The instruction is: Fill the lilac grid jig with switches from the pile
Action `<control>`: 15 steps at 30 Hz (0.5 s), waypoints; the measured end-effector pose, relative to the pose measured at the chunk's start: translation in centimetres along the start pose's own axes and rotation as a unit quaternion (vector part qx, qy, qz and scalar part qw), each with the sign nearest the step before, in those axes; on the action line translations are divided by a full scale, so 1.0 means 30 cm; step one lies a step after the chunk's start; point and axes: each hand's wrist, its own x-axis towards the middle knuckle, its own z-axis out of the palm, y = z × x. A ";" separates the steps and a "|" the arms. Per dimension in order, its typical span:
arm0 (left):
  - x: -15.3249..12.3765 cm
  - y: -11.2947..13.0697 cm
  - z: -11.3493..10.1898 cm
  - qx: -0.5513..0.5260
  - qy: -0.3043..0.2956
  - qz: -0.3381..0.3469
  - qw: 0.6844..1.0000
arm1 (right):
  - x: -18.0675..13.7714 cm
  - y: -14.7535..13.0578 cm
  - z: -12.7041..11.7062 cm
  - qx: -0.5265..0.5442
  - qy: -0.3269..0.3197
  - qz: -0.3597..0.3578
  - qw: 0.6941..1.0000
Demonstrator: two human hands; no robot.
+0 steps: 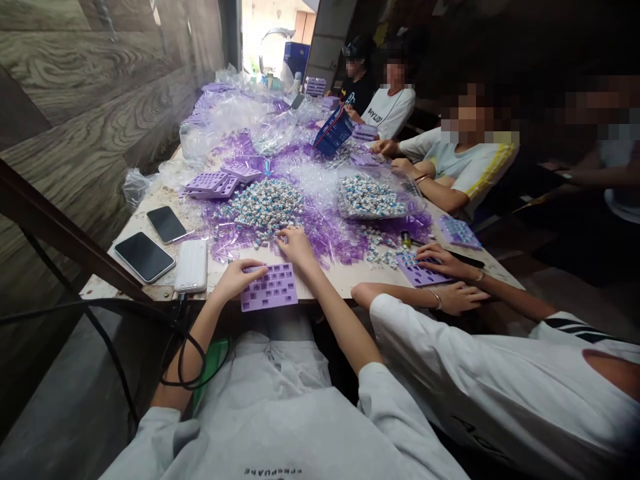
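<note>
A purple plastic tray [273,288] with rows of small square holes lies at the table's near edge in front of me. My left hand [239,275] holds its left end, thumb on top and fingers curled round the edge. My right hand [295,244] reaches past the tray into the pile of small white-and-blue parts [267,203]. Its fingers are bent down among the parts; whether they hold one is hidden. Clear purple plastic bits [327,235] are strewn around the pile.
Two phones [145,256] [167,224] and a white power bank [191,265] lie at the left. Stacked purple trays [213,185] sit behind them. A co-worker's hands [443,261] work on another tray [419,272] at my right. More people sit along the right side.
</note>
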 end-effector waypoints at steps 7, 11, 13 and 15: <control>0.002 -0.028 0.015 -0.013 0.022 -0.005 1.000 | 0.017 -0.070 0.006 -0.164 -0.053 0.015 0.985; -0.002 -0.053 0.018 -0.003 0.034 0.005 0.999 | 0.028 -0.097 0.013 -0.201 -0.064 0.009 0.977; -0.005 -0.060 0.017 0.001 0.034 0.012 0.999 | 0.034 -0.100 0.018 -0.199 -0.058 0.000 0.978; -0.009 -0.062 0.016 0.000 0.040 0.014 0.999 | 0.035 -0.096 0.022 -0.184 -0.053 -0.001 0.982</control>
